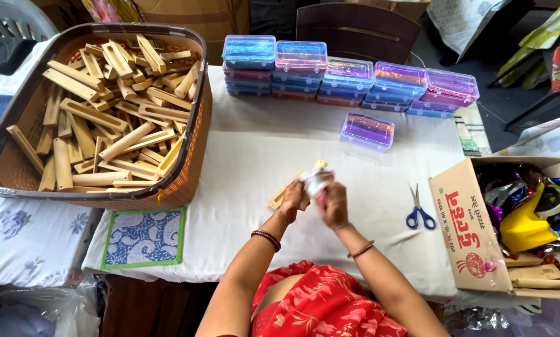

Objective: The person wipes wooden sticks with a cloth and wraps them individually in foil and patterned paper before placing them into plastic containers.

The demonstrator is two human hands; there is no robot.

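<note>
we've got a wooden stick (289,187) w/ a bit of white wrap (314,180) at its upper end, held just above the white cloth (242,181) near the table's middle. our left hand (292,198) is closed round the stick's middle; the lower end pokes out to the left. our right hand (333,205) sits right beside it, fingers pinched on the wrap; can't tell how tight, fingertips are blurred.

right of the hands, apart from them, blue-handled scissors (420,214) lie flat on the cloth. further right a cardboard box (464,231) holds shiny foil & a yellow tape dispenser (526,226). beyond the hands one clear plastic box (367,131) stands alone, & behind it a row of stacked plastic boxes (348,78) w/ glittery contents. far left, a brown basket (192,156) is heaped w/ more wooden pieces (105,118); a blue patterned mat (144,237) lies just below it.
</note>
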